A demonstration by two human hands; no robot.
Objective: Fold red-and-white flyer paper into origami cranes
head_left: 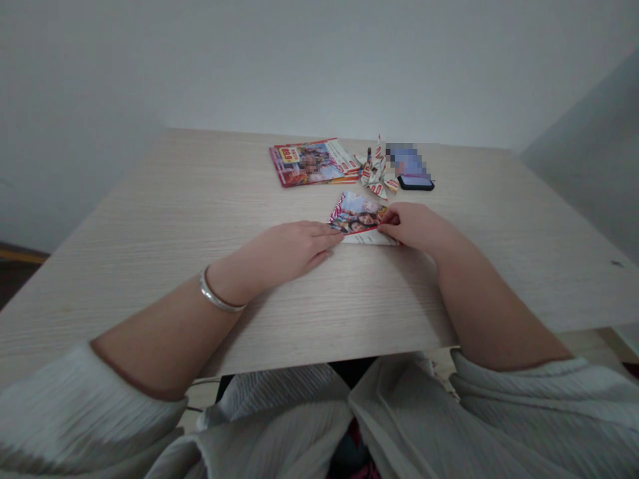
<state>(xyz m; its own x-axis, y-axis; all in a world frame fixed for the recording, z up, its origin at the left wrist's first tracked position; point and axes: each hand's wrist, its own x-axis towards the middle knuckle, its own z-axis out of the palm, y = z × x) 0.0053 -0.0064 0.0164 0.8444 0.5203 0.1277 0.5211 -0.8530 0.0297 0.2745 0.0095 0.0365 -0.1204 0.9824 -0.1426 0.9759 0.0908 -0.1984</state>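
Observation:
A folded printed leaflet [358,211] lies on the table in front of me, a colourful picture on its far part and a white strip along its near edge. My left hand [297,247] rests flat at its left side, fingers stretched together with the tips on the paper. At the right edge, my right hand [418,223] pinches the leaflet between thumb and bent index finger. The other right fingers are partly hidden behind the hand. A silver bangle [215,294] circles my left wrist.
Beyond the leaflet sits a stack of similar leaflets [309,165]. Beside it stands a folded paper shape with pointed tips [375,174]. A phone [415,171], its screen lit and partly blurred, lies to the right. The pale wooden table [190,193] meets a wall at the back.

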